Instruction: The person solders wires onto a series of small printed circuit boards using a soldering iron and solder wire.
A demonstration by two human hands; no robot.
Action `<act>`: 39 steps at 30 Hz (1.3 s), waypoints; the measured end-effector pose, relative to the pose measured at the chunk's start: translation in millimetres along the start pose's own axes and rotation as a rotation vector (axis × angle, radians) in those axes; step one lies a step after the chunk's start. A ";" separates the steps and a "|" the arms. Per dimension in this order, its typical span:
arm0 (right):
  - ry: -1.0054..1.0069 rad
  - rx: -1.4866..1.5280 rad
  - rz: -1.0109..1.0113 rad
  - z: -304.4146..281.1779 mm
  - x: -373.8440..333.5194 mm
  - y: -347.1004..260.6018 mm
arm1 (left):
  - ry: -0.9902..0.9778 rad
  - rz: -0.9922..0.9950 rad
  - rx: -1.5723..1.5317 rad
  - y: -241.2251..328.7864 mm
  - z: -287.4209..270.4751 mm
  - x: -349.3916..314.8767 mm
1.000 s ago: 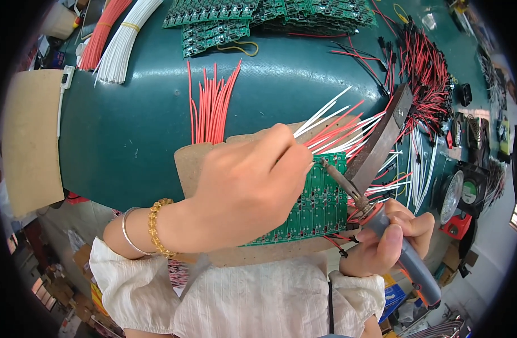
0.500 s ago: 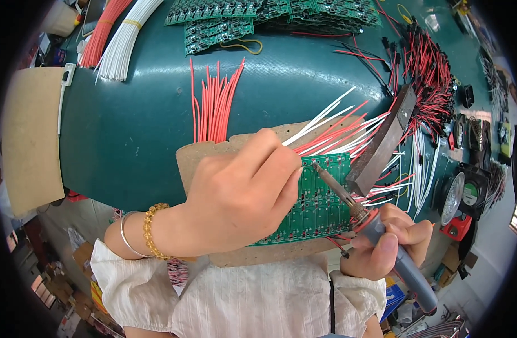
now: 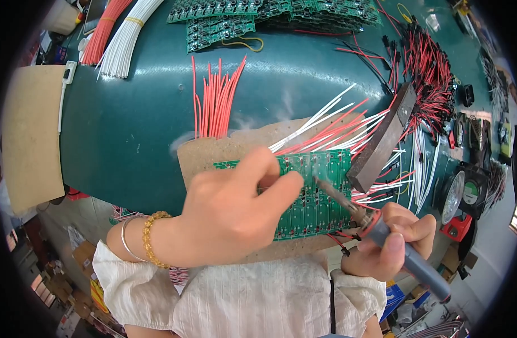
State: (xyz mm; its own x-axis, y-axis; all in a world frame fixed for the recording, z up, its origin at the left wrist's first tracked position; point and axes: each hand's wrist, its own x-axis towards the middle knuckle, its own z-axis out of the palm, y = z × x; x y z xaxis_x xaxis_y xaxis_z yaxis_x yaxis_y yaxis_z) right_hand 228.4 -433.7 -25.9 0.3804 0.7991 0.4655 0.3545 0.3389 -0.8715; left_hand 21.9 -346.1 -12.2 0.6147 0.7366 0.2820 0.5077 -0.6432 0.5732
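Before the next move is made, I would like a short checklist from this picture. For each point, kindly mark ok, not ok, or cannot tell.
1. Soldering iron held by its handle in the right-hand grip: ok.
2. Left-hand grip apart from the iron's tip: ok, but close; green board shows between them.
3. Tip touching the circuit board: cannot tell.
4. Wire held between the left thumb and forefinger: cannot tell; the hand hides it.
5. Circuit board lying over the brown cardboard: ok.
6. Air free of smoke: not ok; faint wisps show beyond the board.
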 end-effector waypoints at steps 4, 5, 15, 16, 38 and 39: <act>-0.005 0.067 -0.044 -5.6 -4.2 -8.8 | 0.121 -0.101 -0.138 2.5 -2.3 -6.3; 0.115 -0.023 -0.065 0.8 -7.7 -13.1 | 0.115 -0.105 -0.140 2.5 -0.1 -7.5; -0.027 0.020 -0.016 5.4 -23.2 -14.7 | 0.077 0.013 -0.093 1.5 19.0 -11.7; -0.033 0.011 -0.016 8.5 -23.1 -18.4 | 0.064 0.031 -0.087 1.8 20.0 -11.6; -0.029 -0.063 0.042 6.7 -23.3 -28.9 | 0.060 0.034 -0.035 10.6 20.4 -17.0; -0.029 -0.062 0.042 5.5 -24.1 -27.9 | 0.054 0.045 -0.043 10.6 20.6 -18.1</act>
State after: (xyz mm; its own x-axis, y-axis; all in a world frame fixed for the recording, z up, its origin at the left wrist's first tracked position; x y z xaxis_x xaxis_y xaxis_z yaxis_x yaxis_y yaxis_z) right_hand 204.6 -459.8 -13.7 0.3714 0.8264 0.4233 0.3915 0.2740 -0.8784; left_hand 28.5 -370.6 -27.1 0.6023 0.7183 0.3482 0.4538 -0.6669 0.5910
